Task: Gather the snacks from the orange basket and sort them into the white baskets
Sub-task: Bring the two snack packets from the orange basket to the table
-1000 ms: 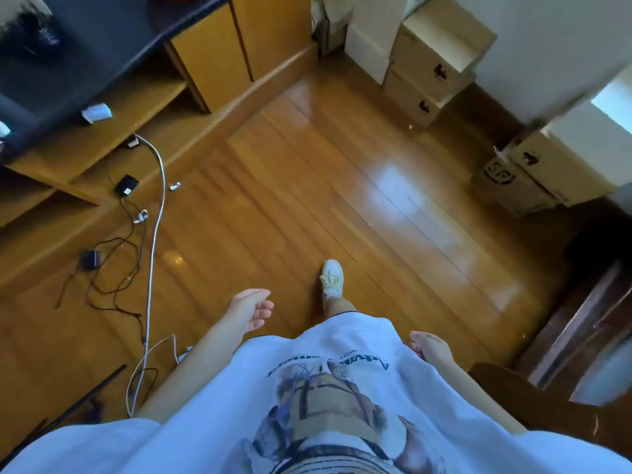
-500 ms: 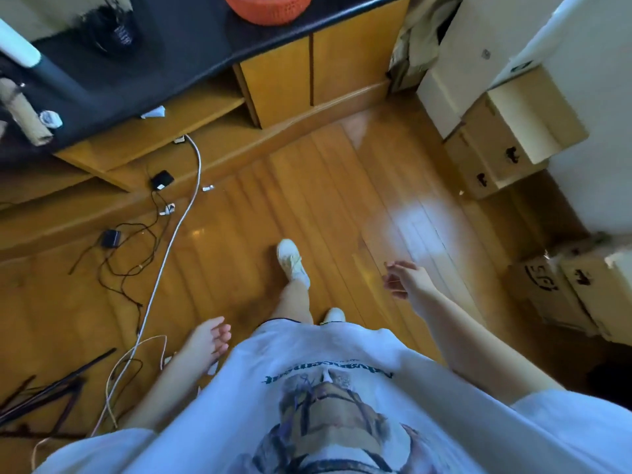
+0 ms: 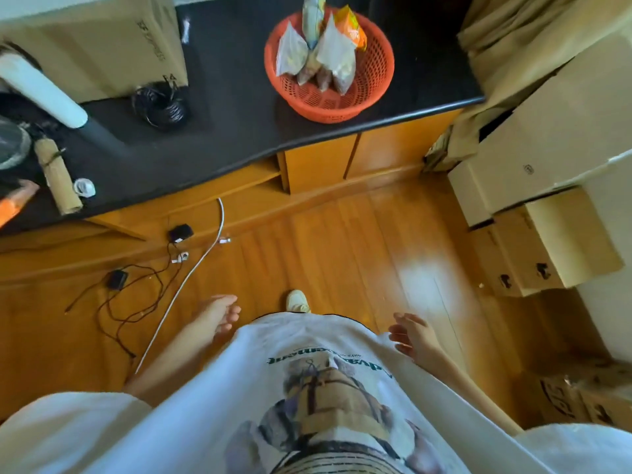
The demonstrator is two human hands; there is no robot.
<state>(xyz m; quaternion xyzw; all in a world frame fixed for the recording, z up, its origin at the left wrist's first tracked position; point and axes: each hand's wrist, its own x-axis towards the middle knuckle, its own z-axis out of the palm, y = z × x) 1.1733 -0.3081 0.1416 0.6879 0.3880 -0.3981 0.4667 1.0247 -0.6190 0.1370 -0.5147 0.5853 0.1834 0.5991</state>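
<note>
A person in a white printed T-shirt (image 3: 307,388) stands on the glossy wooden plank floor (image 3: 342,241), facing a long black-topped desk (image 3: 222,107) with orange-brown wooden cabinet doors beneath it. Both arms hang low beside the body. The left hand (image 3: 219,311) is empty, fingers loosely curled and relaxed, just beside the shirt hem. The right hand (image 3: 412,333) is empty too, fingers spread and loosely extended, also near the hem. One pale sneaker (image 3: 297,301) pokes out ahead of the shirt.

The round orange plastic mesh basket (image 3: 372,80) sits on the desk near its right end, well apart from both hands. Inside it stand several snack packets: clear bags of mixed snacks (image 3: 290,53) leaning together, and an orange crinkled packet (image 3: 352,27) at the back against the rim. No white basket shows from where I stand.

Further left on the desk lie a coil of black cable (image 3: 160,104), a brown cardboard tube (image 3: 58,176) and a white cylinder (image 3: 41,94), with a large brown cardboard box (image 3: 102,53) behind them. On the floor by the desk's base, thin black wires (image 3: 136,285) tangle beside a white cord (image 3: 191,278). Stacked cardboard cartons (image 3: 547,241) stand along the right wall.
</note>
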